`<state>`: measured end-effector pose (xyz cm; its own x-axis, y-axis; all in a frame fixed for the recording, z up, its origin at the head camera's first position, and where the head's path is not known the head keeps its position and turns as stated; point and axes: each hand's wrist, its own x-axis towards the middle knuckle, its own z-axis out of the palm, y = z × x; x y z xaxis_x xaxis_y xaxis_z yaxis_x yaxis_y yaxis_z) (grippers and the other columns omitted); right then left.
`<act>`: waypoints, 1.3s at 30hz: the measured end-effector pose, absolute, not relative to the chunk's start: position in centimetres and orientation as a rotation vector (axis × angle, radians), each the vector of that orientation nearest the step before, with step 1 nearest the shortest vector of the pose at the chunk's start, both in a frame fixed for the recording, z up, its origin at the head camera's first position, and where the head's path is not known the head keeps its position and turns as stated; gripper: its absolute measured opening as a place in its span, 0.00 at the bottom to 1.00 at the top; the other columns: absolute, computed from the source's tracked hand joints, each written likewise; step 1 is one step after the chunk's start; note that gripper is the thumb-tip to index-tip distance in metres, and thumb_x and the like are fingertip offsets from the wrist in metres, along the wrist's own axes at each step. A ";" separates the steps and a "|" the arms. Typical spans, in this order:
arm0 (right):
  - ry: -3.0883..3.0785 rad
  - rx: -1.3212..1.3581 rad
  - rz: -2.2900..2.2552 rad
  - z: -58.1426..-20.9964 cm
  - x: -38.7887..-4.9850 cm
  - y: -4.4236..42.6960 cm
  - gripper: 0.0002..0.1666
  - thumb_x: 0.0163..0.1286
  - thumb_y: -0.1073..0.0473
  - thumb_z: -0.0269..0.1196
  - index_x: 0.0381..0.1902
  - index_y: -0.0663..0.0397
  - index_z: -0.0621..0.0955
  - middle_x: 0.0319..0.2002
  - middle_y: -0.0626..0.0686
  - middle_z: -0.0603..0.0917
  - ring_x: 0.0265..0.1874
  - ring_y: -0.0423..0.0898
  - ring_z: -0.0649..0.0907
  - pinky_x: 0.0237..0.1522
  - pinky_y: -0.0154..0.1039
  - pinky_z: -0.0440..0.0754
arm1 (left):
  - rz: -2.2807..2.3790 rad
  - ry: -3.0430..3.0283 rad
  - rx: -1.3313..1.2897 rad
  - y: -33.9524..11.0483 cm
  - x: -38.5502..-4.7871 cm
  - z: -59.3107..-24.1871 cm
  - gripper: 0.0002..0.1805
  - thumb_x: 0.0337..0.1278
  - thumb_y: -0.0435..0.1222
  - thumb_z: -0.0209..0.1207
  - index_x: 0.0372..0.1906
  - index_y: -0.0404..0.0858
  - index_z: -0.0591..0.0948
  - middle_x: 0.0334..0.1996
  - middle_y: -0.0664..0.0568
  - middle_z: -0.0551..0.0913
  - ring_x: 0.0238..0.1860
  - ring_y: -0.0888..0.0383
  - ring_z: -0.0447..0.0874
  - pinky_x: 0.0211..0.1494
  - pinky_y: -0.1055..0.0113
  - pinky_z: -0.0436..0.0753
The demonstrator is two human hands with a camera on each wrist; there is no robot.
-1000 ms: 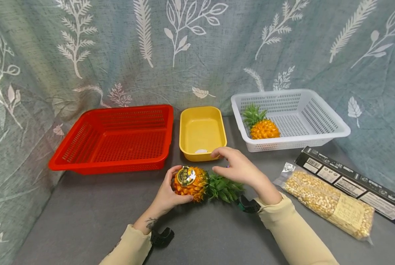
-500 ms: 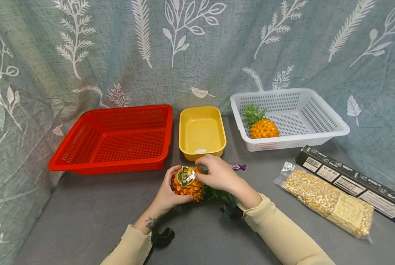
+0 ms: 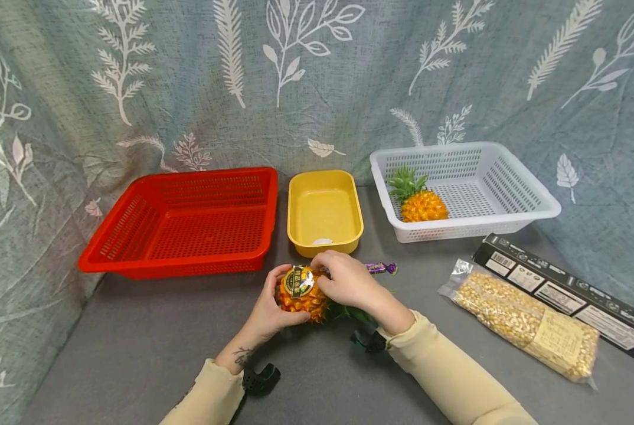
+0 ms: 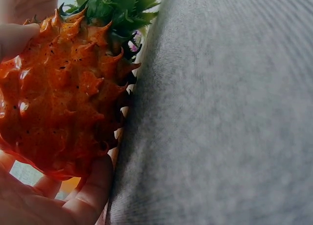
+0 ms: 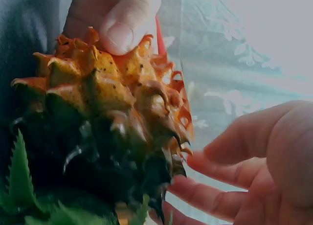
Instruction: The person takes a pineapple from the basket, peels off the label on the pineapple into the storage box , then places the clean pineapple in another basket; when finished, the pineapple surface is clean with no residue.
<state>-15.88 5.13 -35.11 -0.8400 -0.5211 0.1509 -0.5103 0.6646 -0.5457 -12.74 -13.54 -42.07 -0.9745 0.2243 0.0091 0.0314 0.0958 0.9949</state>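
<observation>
An orange pineapple (image 3: 301,302) with a black-and-gold round label (image 3: 299,282) lies on its side on the table, label up. My left hand (image 3: 274,304) holds its base end between thumb and fingers. My right hand (image 3: 351,283) is at its crown end, thumb and index finger close together by the label's right edge. In the right wrist view, those fingertips (image 5: 195,161) touch the spiky skin; whether they pinch the label is hidden. Green crown leaves (image 3: 351,313) show under the right hand. The left wrist view shows the pineapple's spiky orange side (image 4: 63,98) up close.
At the back stand a red basket (image 3: 189,265), a yellow tub (image 3: 324,251) and a white basket (image 3: 487,227) with another pineapple (image 3: 424,206) inside. A purple wrapped candy (image 3: 383,268) lies beyond my right hand. To the right are a corn bag (image 3: 519,319) and black box (image 3: 561,289).
My right hand has come down leftward from above the crown onto the pineapple's upper right side, uncovering the candy. My left hand keeps its hold in place.
</observation>
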 end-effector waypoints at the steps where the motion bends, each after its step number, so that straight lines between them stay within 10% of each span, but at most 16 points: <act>1: 2.857 -0.863 -0.918 -35.1 -15.8 4.9 0.15 0.60 0.59 0.58 0.44 0.56 0.80 0.42 0.53 0.82 0.41 0.48 0.80 0.43 0.45 0.77 | 2.001 2.220 0.264 -13.5 -12.7 -42.1 0.51 0.30 0.20 0.69 0.64 0.39 0.55 0.55 0.42 0.63 0.50 0.53 0.70 0.47 0.69 0.77; 23: 2.972 -1.211 -1.096 -35.1 -14.5 4.4 0.01 0.57 0.61 0.65 0.27 0.51 0.83 0.30 0.46 0.81 0.33 0.42 0.79 0.34 0.35 0.76 | 1.981 2.231 0.280 -13.6 -12.7 -42.2 0.52 0.32 0.21 0.68 0.66 0.36 0.53 0.54 0.42 0.63 0.48 0.54 0.70 0.45 0.69 0.77; 39: 3.180 -1.342 -0.779 -29.5 -18.8 9.4 0.16 0.57 0.73 0.52 0.33 0.56 0.85 0.33 0.51 0.84 0.32 0.47 0.81 0.27 0.39 0.77 | 1.969 2.239 0.229 -13.5 -12.8 -42.2 0.52 0.31 0.21 0.69 0.67 0.38 0.53 0.57 0.42 0.63 0.52 0.50 0.68 0.52 0.62 0.72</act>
<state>-18.76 9.41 -29.51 -0.6458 -0.5700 0.5080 -0.7403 0.6304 -0.2337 -12.75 -13.51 -42.15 -0.9770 0.2130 -0.0127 0.0146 0.1263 0.9919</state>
